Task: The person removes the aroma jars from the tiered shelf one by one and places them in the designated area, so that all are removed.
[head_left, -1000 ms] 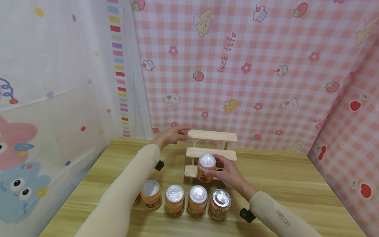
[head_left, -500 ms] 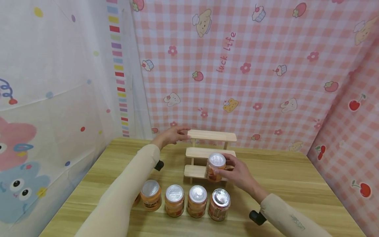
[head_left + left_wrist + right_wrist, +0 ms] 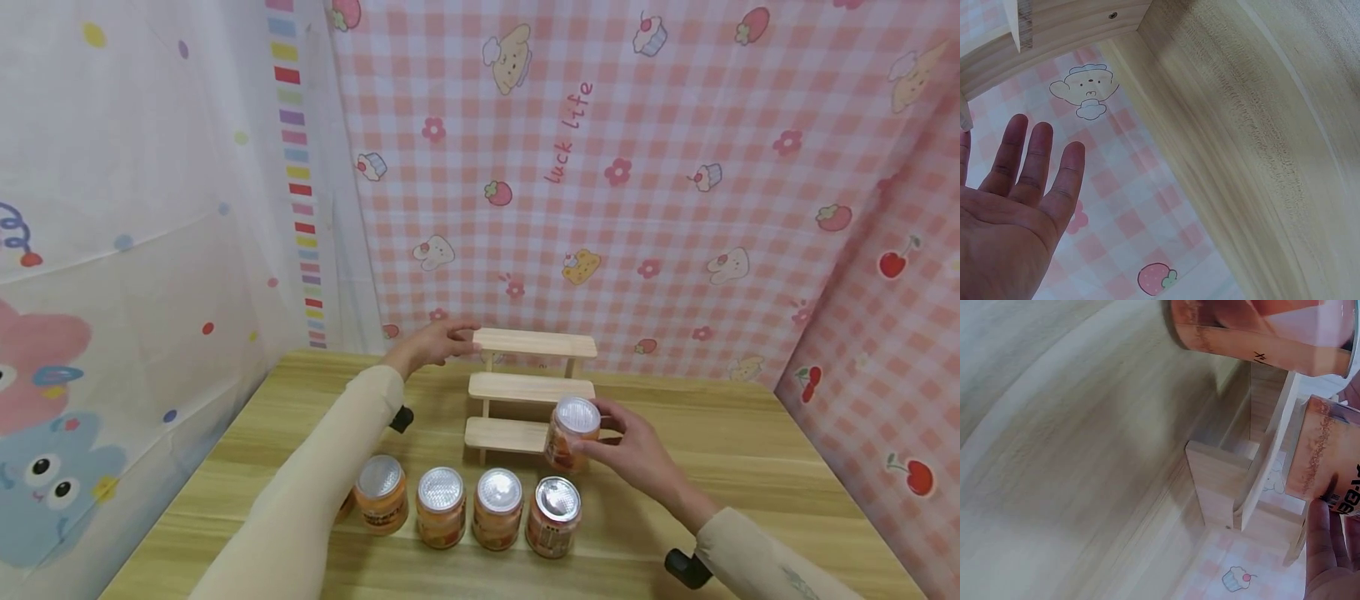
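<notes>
My right hand (image 3: 633,450) grips an orange-labelled jar (image 3: 562,448) with a silver lid, upright at the right end of the lowest board of a small wooden three-step shelf (image 3: 502,435). In the right wrist view the held jar (image 3: 1322,459) has its base close to the board; whether they touch, I cannot tell. My left hand (image 3: 438,343) is at the left end of the shelf's top board, fingertips at its edge. Three fingers of that hand (image 3: 1007,231) extend with nothing in the palm in the left wrist view; the thumb is out of view there.
Several similar jars (image 3: 441,517) stand in a row in front of the shelf, the leftmost mostly behind my left sleeve (image 3: 330,467). The wooden table (image 3: 712,450) meets a pink checked cloth (image 3: 660,225) behind the shelf. White cloth (image 3: 187,275) hangs at left.
My right hand has carried the jar rightward along the lowest board, from its middle to its right end. My left hand and the row of jars have stayed in place.
</notes>
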Demonstrator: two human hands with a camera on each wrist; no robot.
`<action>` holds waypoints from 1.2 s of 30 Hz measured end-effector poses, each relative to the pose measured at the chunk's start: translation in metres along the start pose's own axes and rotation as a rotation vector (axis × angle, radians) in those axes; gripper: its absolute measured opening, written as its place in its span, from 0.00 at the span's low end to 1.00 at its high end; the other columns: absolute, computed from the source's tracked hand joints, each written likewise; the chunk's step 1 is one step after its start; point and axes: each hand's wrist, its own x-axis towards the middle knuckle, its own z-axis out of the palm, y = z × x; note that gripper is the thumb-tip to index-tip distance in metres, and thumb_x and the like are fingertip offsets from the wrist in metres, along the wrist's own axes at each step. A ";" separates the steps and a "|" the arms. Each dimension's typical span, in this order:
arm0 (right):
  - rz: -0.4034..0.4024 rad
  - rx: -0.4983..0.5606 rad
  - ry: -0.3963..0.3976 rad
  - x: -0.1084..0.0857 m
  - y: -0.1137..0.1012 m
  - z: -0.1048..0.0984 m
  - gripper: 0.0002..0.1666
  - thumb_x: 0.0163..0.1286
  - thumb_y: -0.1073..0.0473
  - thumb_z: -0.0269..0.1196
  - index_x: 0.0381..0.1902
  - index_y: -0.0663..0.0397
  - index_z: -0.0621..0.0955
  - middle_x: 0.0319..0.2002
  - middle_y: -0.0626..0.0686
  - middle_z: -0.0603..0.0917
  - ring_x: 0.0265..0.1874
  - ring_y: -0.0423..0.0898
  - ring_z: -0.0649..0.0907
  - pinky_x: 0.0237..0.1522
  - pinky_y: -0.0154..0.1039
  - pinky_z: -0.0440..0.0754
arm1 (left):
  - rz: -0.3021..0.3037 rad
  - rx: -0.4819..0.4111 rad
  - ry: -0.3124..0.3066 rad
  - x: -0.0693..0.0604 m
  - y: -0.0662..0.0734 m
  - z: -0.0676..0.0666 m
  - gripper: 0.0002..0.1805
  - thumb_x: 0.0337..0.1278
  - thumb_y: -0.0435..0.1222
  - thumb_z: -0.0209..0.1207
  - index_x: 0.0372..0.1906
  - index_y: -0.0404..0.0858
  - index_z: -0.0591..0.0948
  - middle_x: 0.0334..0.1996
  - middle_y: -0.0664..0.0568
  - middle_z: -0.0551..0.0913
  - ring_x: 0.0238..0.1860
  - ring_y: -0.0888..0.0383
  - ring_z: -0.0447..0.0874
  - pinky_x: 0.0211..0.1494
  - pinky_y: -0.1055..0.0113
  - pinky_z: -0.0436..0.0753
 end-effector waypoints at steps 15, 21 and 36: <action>0.001 0.031 0.012 -0.025 0.014 -0.022 0.38 0.57 0.59 0.76 0.64 0.62 0.74 0.52 0.61 0.81 0.50 0.57 0.82 0.40 0.37 0.84 | 0.002 0.003 0.013 -0.002 -0.001 -0.001 0.34 0.71 0.46 0.57 0.76 0.44 0.62 0.70 0.39 0.67 0.67 0.41 0.69 0.66 0.40 0.68; 0.033 0.048 -0.001 -0.035 0.024 -0.029 0.39 0.58 0.59 0.75 0.64 0.63 0.73 0.53 0.62 0.80 0.51 0.58 0.81 0.41 0.37 0.84 | -0.004 -0.002 0.011 -0.001 -0.002 -0.001 0.34 0.71 0.46 0.57 0.76 0.43 0.61 0.70 0.39 0.67 0.67 0.41 0.68 0.67 0.40 0.67; 0.037 0.081 -0.078 -0.063 0.040 -0.034 0.40 0.58 0.62 0.74 0.64 0.70 0.70 0.54 0.65 0.79 0.50 0.58 0.82 0.45 0.36 0.84 | 0.001 0.039 0.015 -0.001 0.001 0.001 0.33 0.71 0.46 0.57 0.76 0.45 0.63 0.69 0.40 0.69 0.67 0.41 0.69 0.64 0.43 0.72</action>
